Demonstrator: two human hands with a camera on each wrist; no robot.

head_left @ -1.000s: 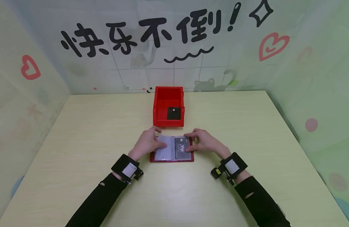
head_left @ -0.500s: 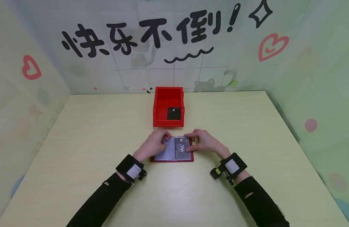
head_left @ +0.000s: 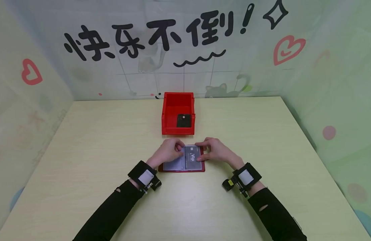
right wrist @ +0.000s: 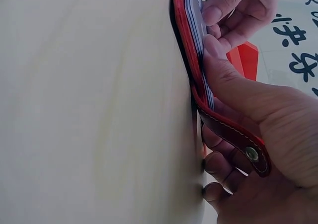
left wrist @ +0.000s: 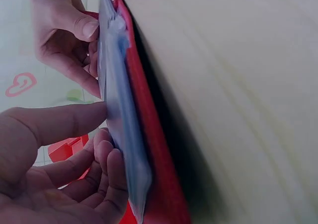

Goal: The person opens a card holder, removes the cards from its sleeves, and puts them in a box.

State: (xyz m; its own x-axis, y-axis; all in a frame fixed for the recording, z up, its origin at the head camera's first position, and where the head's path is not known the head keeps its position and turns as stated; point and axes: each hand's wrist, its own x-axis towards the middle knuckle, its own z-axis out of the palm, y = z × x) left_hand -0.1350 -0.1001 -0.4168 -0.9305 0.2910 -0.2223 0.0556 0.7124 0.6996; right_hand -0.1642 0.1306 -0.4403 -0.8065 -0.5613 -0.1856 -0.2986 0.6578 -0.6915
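A small red card holder (head_left: 181,171) lies spread on the table, with clear plastic sleeves (head_left: 172,165) inside. On its right side a grey card marked "Vip" (head_left: 192,164) shows. My left hand (head_left: 167,152) is over the left sleeves near the fold, thumb and curled fingertips right at the plastic in the left wrist view; I cannot tell whether they pinch it. My right hand (head_left: 217,150) grips the holder's right side, thumb on the card's edge and forefinger at the top edge. In the right wrist view a red snap strap (right wrist: 233,129) sticks out beside that palm.
Just behind the holder stands a red open bin (head_left: 178,131), a black card-like piece (head_left: 183,121) inside it at the front right. The pale wooden table (head_left: 113,134) ends at a printed backdrop (head_left: 128,80). Both wrists carry strapped-on cameras.
My left hand has moved right from the holder's outer left edge to near the fold, its fingers curling in. The right hand keeps its hold and the holder stays in place.
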